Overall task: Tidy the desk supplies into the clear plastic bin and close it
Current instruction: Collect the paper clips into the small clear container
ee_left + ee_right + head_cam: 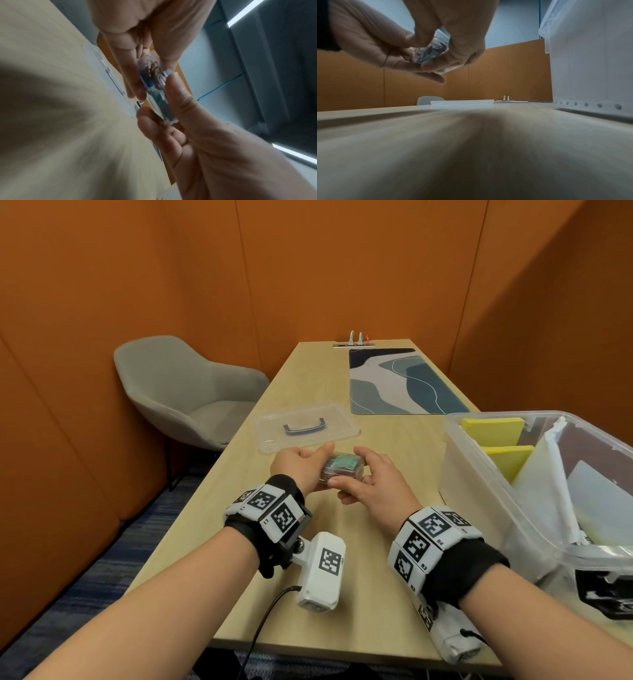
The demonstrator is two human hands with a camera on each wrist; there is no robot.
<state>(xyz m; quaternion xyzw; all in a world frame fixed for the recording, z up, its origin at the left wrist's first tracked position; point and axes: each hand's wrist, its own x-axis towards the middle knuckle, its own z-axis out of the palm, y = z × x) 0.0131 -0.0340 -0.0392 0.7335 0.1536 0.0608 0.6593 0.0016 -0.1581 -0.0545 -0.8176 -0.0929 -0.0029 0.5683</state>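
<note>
A small clear plastic box of paper clips (342, 468) with a green label is held above the desk (394, 446) between both hands. My left hand (301, 467) grips its left end, thumb on top. My right hand (373, 477) pinches its right end with thumb and fingers. The left wrist view shows the box (154, 86) edge-on between fingers and thumb. In the right wrist view the box (431, 52) sits inside curled fingers. The clear plastic bin (479, 474) stands open at the right. Its lid (335, 422) with a dark handle lies flat beyond the hands.
Yellow sticky-note pads (493, 426) and white items lie in the bin. A patterned desk mat (404, 381) lies at the far end near a power strip (354, 344). A grey chair (185, 392) stands left of the desk. Orange walls enclose the space.
</note>
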